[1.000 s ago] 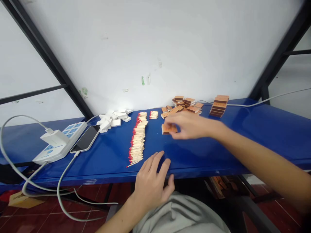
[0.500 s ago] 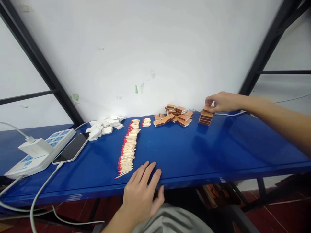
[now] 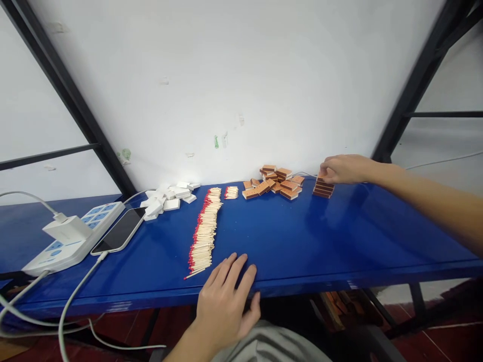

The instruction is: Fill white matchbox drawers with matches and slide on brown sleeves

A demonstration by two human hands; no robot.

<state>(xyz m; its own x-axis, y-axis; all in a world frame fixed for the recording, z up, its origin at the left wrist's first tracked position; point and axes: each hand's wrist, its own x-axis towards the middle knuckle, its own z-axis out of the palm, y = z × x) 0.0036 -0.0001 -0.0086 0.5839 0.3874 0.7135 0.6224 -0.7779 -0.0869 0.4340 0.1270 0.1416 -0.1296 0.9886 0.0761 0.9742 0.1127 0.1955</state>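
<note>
My right hand point(image 3: 345, 169) reaches to the back right of the blue table point(image 3: 302, 241) and rests with curled fingers on top of a neat stack of brown matchboxes point(image 3: 323, 188). My left hand point(image 3: 226, 299) lies flat and open on the table's front edge, just right of the near end of a long row of red-tipped matches point(image 3: 206, 229). A loose heap of brown matchboxes point(image 3: 274, 181) sits left of the stack. A small bunch of matches point(image 3: 231, 192) lies beside the heap.
A pile of white inner trays point(image 3: 169, 194) lies at the back left. Further left are a phone point(image 3: 121, 230) on a cable and a white power strip point(image 3: 71, 236) with a charger plugged in. Black frame bars rise at both sides against the white wall.
My right hand carried a brown matchbox from the table's middle to the stack at the back right and now presses on its top. My left hand has stayed at the front edge.
</note>
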